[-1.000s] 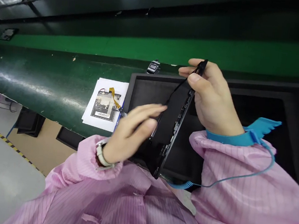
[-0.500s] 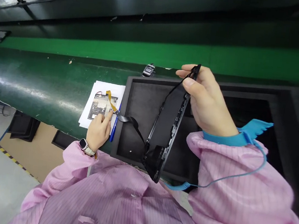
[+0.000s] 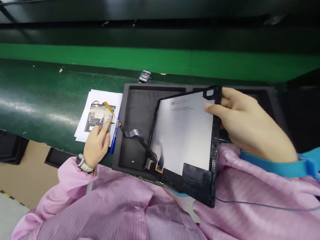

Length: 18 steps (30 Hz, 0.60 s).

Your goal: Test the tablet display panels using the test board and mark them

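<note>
My right hand [image 3: 245, 115] pinches the top right edge of a tablet screen panel [image 3: 187, 131], thumb on its silvery back. The panel is tilted, its black frame facing up to me. From its lower left a black ribbon cable [image 3: 133, 133] runs left to a yellow flex strip [image 3: 108, 107] by a circuit board [image 3: 92, 121]. That board lies on white paper [image 3: 81, 130]. My left hand [image 3: 97, 145] holds nothing I can see; its index finger is stretched onto the board's right side, the other fingers partly curled.
Beneath the panel is a black foam tray [image 3: 138, 105]. A blue pen [image 3: 113, 141] lies between paper and tray. A small watch-like device [image 3: 144, 76] sits behind the tray on the green bench [image 3: 34, 100]. A blue wrist strap [image 3: 271, 165] with a cord circles my right wrist.
My right hand has swung the screen panel from nearly edge-on to showing its silvery back, moving right. My left finger stays at the board. The camera view has shifted slightly.
</note>
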Available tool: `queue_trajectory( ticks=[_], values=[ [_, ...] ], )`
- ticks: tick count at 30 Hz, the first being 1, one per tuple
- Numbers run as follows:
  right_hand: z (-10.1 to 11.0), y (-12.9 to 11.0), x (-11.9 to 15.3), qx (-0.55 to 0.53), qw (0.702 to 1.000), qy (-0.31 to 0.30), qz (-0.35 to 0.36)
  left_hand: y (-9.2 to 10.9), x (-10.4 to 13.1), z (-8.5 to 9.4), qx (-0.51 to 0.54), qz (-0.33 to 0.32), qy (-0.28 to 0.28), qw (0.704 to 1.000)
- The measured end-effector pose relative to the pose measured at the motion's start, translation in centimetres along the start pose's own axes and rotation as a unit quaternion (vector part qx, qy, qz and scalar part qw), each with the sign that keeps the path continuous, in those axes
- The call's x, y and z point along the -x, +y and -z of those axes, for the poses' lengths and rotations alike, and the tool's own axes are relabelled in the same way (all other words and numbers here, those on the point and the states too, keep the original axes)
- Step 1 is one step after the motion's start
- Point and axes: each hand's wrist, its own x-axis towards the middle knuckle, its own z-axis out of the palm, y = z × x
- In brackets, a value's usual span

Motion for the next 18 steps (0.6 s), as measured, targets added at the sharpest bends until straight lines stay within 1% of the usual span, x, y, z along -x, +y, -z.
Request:
queue_trajectory(
  ticks=[2, 3, 5, 7, 9, 10, 12, 14, 16, 18],
  values=[
    [0.0, 0.1, -0.4, -0.046, 0.997, -0.016, -0.067, -0.3, -0.8, 0.9, 0.066, 0.022, 0.027, 0.997],
    [-0.4, 0.2, -0.8, -0.064, 0.994, -0.020, -0.088, -0.5, -1.4, 1.3, 0.082, 0.022, 0.045, 0.995],
    [-1.4, 0.6, -1.7, -0.078, 0.992, -0.026, -0.100, -1.1, -3.1, 1.9, 0.078, -0.009, 0.062, 0.995],
    [-2.7, 1.4, -2.7, -0.076, 0.992, -0.037, -0.099, -1.8, -5.1, 2.1, 0.058, -0.067, 0.030, 0.996],
    [-3.8, 2.6, -3.7, -0.039, 0.996, -0.044, -0.069, -2.6, -6.8, 1.9, 0.048, -0.118, -0.020, 0.992],
    [-4.3, 3.3, -4.1, -0.013, 0.998, -0.040, -0.049, -3.0, -7.4, 1.7, 0.048, -0.133, -0.040, 0.989],
    [-4.9, 4.7, -4.7, 0.039, 0.999, -0.024, -0.011, -3.7, -8.2, 1.4, 0.058, -0.141, -0.069, 0.986],
    [-5.4, 5.7, -4.8, 0.072, 0.997, -0.002, 0.007, -4.1, -8.5, 1.2, 0.078, -0.130, -0.091, 0.984],
    [-5.9, 5.8, -4.0, 0.105, 0.994, 0.017, 0.017, -4.3, -8.5, 1.3, 0.100, -0.114, -0.113, 0.982],
    [-6.7, 4.9, -2.6, 0.171, 0.982, 0.055, 0.054, -4.2, -8.6, 1.6, 0.118, -0.103, -0.137, 0.978]
  ],
)
